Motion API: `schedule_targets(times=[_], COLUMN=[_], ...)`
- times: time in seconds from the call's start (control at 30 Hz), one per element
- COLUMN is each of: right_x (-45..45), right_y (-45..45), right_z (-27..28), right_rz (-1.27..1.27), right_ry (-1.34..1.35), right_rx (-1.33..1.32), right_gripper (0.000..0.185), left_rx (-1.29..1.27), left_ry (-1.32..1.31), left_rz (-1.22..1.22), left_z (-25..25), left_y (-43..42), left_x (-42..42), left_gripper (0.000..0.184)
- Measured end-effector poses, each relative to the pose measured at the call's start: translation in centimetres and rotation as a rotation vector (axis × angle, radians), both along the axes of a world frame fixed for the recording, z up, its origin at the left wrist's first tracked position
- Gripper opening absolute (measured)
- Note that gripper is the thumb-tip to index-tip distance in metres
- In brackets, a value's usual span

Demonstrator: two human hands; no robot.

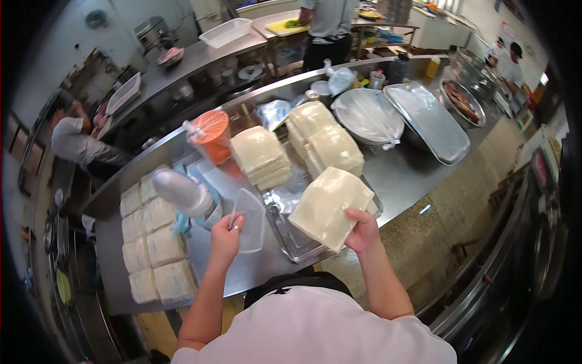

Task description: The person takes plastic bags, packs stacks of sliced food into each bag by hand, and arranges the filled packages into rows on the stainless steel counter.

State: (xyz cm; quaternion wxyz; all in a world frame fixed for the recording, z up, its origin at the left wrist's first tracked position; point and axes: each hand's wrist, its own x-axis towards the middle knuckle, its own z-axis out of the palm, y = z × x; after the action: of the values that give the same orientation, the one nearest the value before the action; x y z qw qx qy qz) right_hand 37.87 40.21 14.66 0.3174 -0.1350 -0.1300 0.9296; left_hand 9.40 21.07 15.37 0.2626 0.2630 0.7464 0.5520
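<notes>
My right hand [362, 230] grips a stack of square, pale dough-like sheets [332, 207] by its right edge, above a metal tray [294, 250]. My left hand [227, 238] pinches the edge of a clear plastic bag [248, 221] that hangs open over the steel table. Behind the tray's front part stand more piles of pale sheets, one at the left [259, 151] and others at the back [333, 148]. To the left of my left hand is a whitish, translucent rounded container [182, 193] beside blue plastic. Bagged pale blocks [165, 246] lie in rows at the table's left end.
An orange container [212, 136] stands behind the bag. A plastic-covered bowl [368, 115], a covered metal tray [427, 121] and a bowl of brown food [462, 103] are at the back right. One person [330, 27] works across the table, another [85, 139] at far left.
</notes>
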Motion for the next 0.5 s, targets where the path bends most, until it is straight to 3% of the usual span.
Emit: schedule_targets(times=[0.2,0.33,0.5], right_x=[-3.0,-5.4,-7.4], right_y=[-3.2,-6.5,-9.2], right_z=[3.0,3.0,1.5], right_rz=[0.263,0.396,0.474], right_ry=[0.090,0.007,-0.178], right_rx=[0.112,0.100,0.107], right_gripper=[0.056,0.053,0.053], left_rx=[-0.110,0.058,0.005], left_ry=[0.145,0.160,0.192], left_rz=[-0.051,-0.143,-0.318], left_z=[2.2,0.3,1.5], left_y=[1.5,2.2,1.0], left_x=[-0.8,-1.4,-1.1], left_gripper=[0.029,0.032,0.031])
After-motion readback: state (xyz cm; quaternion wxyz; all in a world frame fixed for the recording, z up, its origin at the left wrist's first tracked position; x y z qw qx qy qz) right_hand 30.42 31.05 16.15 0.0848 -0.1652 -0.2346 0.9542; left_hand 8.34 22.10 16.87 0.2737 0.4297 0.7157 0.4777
